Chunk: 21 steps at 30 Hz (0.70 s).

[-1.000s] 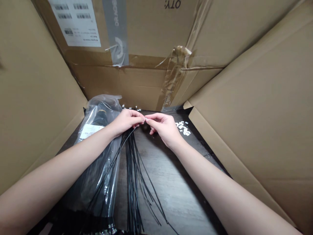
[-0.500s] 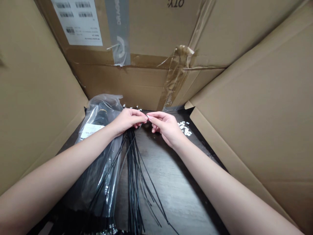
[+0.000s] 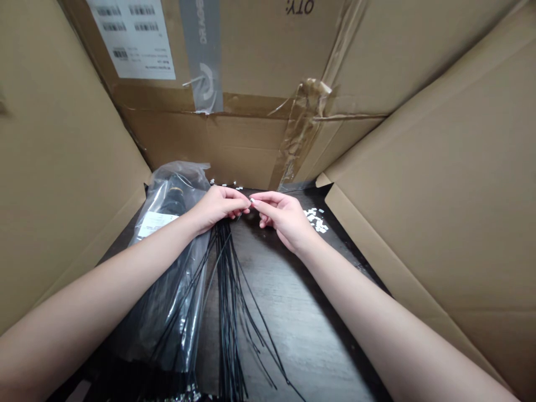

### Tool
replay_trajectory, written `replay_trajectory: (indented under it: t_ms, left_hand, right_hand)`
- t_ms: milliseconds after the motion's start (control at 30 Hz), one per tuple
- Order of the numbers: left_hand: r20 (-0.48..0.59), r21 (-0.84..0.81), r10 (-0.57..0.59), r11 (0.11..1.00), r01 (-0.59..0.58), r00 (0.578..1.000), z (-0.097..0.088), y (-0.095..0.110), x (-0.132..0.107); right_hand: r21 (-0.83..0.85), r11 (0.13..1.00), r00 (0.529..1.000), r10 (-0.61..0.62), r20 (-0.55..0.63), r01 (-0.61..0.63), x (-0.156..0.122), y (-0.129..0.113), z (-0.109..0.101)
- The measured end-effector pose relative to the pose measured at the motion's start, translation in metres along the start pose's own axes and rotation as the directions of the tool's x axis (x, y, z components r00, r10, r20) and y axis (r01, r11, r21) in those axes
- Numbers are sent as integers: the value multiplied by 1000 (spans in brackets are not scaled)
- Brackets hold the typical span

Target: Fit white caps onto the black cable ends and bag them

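Inside a surround of brown corrugated cardboard panels (image 3: 71, 167), a dark wood-grain worktop (image 3: 301, 335) stretches away between the flaps. The back panel carries a white barcode label (image 3: 131, 39), a strip of grey printed tape (image 3: 204, 50) and a crumpled band of clear packing tape (image 3: 304, 128). To the left lies a clear plastic bag (image 3: 167, 290) packed with dark contents. Long, thin black cable ties (image 3: 229, 301) fan down toward the person from beneath the hands, some crossing the bag's edge and the rest lying on the worktop. Small white rectangular tags (image 3: 316, 219) lie heaped beyond the right hand, with a few more (image 3: 224, 183) along the foot of the back panel.

Both bare forearms reach in from the lower corners and angle toward the centre. The left hand (image 3: 220, 204) appears closed on the top of the ties, while the right hand (image 3: 285, 218) pinches between thumb and forefinger, though what it holds is too small to tell. The hands are together, their fingertips (image 3: 247, 205) almost meeting. Work this fine seems best done at the fingertips, with the wrists steady and the ties left slack.
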<state>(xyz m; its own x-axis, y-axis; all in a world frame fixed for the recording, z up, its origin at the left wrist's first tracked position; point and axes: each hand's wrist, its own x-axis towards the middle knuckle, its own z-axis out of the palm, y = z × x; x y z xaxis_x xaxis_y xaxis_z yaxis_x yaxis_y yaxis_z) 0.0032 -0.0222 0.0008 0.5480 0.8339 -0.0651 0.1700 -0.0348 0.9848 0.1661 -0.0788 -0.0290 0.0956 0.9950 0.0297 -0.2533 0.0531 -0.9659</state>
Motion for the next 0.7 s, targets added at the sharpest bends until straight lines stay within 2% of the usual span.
replay_trajectory:
  t_ms: [700]
  left_hand:
    - [18,64,1,998,-2,1000,-1,1,0]
  right_hand:
    - [-7,1000,1000,-26,9,26,0,1,1]
